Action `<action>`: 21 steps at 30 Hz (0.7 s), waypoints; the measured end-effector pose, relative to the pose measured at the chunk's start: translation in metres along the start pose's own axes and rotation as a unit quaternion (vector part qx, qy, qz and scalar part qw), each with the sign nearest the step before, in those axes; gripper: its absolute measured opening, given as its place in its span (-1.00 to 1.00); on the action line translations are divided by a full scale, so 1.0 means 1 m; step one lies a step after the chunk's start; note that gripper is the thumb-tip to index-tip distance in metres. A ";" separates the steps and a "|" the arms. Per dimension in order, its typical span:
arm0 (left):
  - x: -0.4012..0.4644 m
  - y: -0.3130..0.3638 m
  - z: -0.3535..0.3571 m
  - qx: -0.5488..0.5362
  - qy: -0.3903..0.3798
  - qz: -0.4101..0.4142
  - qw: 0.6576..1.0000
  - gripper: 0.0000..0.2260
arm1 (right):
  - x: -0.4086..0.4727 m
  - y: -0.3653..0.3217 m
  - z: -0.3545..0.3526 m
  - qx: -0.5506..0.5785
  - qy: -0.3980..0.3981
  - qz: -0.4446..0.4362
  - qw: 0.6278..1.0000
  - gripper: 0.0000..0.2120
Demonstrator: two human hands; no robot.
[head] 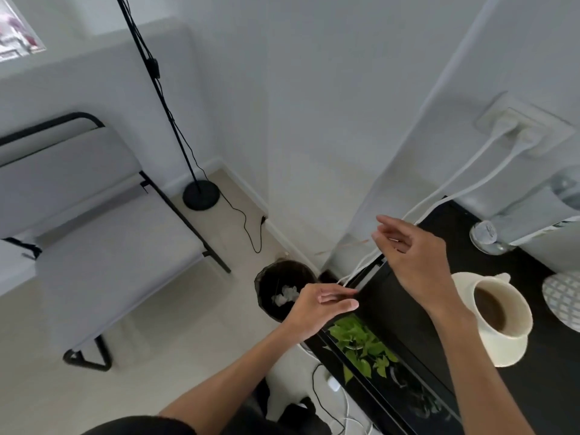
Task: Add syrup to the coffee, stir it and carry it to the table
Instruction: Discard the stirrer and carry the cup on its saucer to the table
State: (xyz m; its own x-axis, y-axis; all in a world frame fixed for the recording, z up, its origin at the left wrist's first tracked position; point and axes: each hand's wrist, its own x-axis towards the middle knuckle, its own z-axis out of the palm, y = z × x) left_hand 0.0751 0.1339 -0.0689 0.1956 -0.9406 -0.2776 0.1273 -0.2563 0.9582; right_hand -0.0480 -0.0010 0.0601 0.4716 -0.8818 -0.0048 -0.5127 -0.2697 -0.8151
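A cream cup (514, 309) with dark coffee stands on a cream saucer (502, 351) on the black counter (549, 387) at the right. My right hand (411, 259) hovers left of the cup over the counter's left end, fingers spread, holding nothing. My left hand (317, 306) is lower and further left, above the bin, fingers extended and empty. No syrup container or spoon can be identified.
A black waste bin (282, 288) with crumpled paper stands on the floor below my left hand. White cables (439, 199) run from a wall socket (521, 133). A green plant (364, 346), a clear bottle (489, 235), a floor lamp base (201, 194) and a grey chair (103, 240) are around.
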 end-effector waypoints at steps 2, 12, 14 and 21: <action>-0.001 0.000 0.001 -0.003 0.000 0.000 1.000 -0.76 | -0.005 0.001 -0.005 -0.006 0.012 0.003 1.000 -0.69; 0.008 0.006 -0.002 0.036 -0.012 0.002 0.999 -0.77 | -0.041 0.003 -0.037 0.023 0.077 0.008 0.997 -0.75; 0.014 0.015 0.000 0.057 -0.003 0.020 0.998 -0.78 | -0.049 0.004 -0.048 0.053 0.109 0.024 0.992 -0.77; 0.045 0.059 0.028 0.076 0.002 0.068 0.995 -0.86 | -0.081 0.010 -0.096 0.148 0.255 0.063 0.953 -0.80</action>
State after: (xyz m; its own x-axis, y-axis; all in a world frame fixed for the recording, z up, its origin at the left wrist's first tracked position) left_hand 0.0643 0.0699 -0.0233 0.2050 -0.9680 -0.1449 -0.0499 -0.1582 0.9861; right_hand -0.1599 0.0309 0.1078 -0.0290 -0.9937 0.1080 -0.2815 -0.0956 -0.9548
